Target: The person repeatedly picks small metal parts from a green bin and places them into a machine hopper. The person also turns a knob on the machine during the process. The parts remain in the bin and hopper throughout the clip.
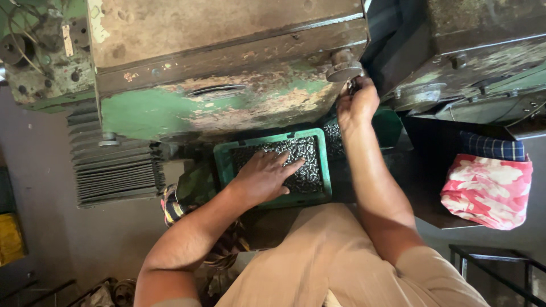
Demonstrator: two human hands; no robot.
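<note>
The left hand (263,177) lies flat, fingers spread, on the small metal parts heaped in the green tray (321,165), gripping none, while the right hand (357,104) is closed on something small at the machine's (227,74) lower right corner, the tray seemingly far from emptied.

Green crate (321,170), brimming with dark, silvery-glinting small parts (304,162). Worn green paint flaking to rust-brown on the machine (227,108). Pink-and-white blotched cloth (486,190), blue checked fabric (492,146) above it. Tan trousers (318,256). Striped multicoloured rag (170,207). Yellow patch (10,239) far left.
</note>
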